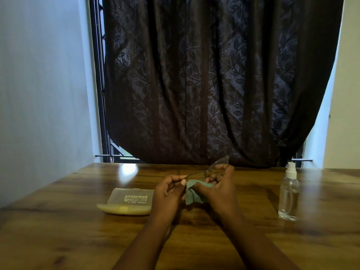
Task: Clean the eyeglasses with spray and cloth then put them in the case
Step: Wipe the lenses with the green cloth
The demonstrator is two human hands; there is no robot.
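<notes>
Thin-framed eyeglasses (219,165) are held above the middle of the wooden table (58,240), one lens tilted up toward the curtain. My left hand (169,193) pinches the frame's left part between thumb and fingers. My right hand (220,189) grips a grey-green cloth (192,194) against the lower part of the glasses; the cloth hangs down between both hands. A yellowish glasses case (126,201) lies open on the table left of my hands, its clear lid up. A clear spray bottle (288,193) with a white nozzle stands at the right.
A dark leaf-patterned curtain (214,84) hangs behind the table's far edge, over a barred window (101,94). White walls close in on the left and right.
</notes>
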